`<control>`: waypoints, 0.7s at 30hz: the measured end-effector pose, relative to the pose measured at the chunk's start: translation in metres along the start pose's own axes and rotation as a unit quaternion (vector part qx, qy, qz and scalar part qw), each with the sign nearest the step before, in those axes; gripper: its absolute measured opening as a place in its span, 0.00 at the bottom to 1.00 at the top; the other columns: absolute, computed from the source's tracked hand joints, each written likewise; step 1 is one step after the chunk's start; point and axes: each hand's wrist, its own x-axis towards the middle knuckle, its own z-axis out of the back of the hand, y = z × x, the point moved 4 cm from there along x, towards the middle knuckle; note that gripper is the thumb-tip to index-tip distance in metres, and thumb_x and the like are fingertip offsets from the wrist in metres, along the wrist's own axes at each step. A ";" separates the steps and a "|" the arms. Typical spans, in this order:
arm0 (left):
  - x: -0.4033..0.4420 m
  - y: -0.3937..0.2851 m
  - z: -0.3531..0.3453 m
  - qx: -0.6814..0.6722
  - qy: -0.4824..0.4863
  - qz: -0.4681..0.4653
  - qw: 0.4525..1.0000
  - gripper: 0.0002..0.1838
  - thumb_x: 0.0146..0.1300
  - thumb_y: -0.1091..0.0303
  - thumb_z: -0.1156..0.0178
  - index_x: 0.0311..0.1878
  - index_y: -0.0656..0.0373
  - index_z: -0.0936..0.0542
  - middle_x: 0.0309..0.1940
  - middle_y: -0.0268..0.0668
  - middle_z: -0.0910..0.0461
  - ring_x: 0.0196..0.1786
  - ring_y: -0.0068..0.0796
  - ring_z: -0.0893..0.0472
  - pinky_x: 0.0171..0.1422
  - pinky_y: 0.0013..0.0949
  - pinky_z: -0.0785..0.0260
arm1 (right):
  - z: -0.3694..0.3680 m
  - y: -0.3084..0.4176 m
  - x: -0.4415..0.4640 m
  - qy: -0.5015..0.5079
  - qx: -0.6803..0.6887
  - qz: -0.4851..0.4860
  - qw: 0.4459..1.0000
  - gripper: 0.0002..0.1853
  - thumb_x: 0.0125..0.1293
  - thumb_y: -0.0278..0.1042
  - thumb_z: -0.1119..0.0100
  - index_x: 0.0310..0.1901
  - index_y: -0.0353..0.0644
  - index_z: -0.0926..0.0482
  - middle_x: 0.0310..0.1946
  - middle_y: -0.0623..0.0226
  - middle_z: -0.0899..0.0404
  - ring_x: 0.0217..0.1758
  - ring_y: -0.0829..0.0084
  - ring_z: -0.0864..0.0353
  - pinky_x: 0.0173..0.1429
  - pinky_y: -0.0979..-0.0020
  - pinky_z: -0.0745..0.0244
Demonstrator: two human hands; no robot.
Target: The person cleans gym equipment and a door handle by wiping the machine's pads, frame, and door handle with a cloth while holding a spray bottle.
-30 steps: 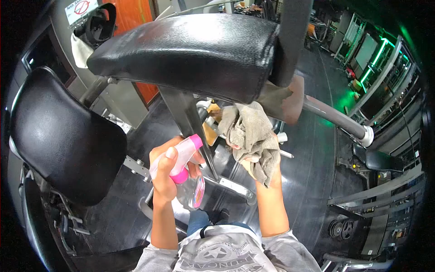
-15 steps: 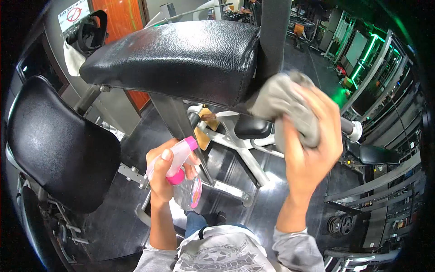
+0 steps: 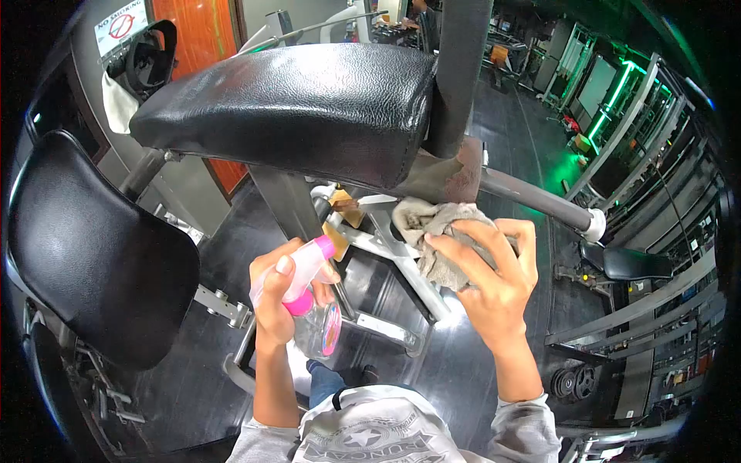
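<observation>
My left hand (image 3: 275, 297) is wrapped round a clear spray bottle (image 3: 316, 328) with a pink and white trigger head, held upright below the padded bench. In my right hand (image 3: 498, 274) is a crumpled grey cloth (image 3: 434, 241), gripped by the fingers. The cloth is just below the machine's metal frame (image 3: 463, 171), where a brownish patch shows; whether it touches the frame I cannot tell. Above both hands lies a thick black pad (image 3: 293, 108) with a glossy, grained cover.
A black backrest (image 3: 100, 255) stands at the left. A bar (image 3: 540, 194) with a pale end juts out to the right of the frame. Weight plates (image 3: 575, 382) and racks line the right side. A no-smoking sign (image 3: 121, 27) hangs at the upper left.
My right hand has moved down and slightly left with the cloth, uncovering the frame joint and bar. My left hand still holds the spray bottle in nearly the same place.
</observation>
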 end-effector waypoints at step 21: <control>-0.014 0.004 0.024 0.038 -0.055 -0.018 0.998 0.34 0.69 0.43 0.56 0.32 0.73 0.24 0.23 0.50 0.20 0.16 0.30 0.25 0.22 0.31 0.28 | -0.069 -0.001 -0.036 -0.157 0.128 -0.085 0.976 0.22 0.37 0.27 0.27 0.39 0.57 0.10 0.41 0.74 0.18 0.43 0.64 0.24 0.45 0.66 0.26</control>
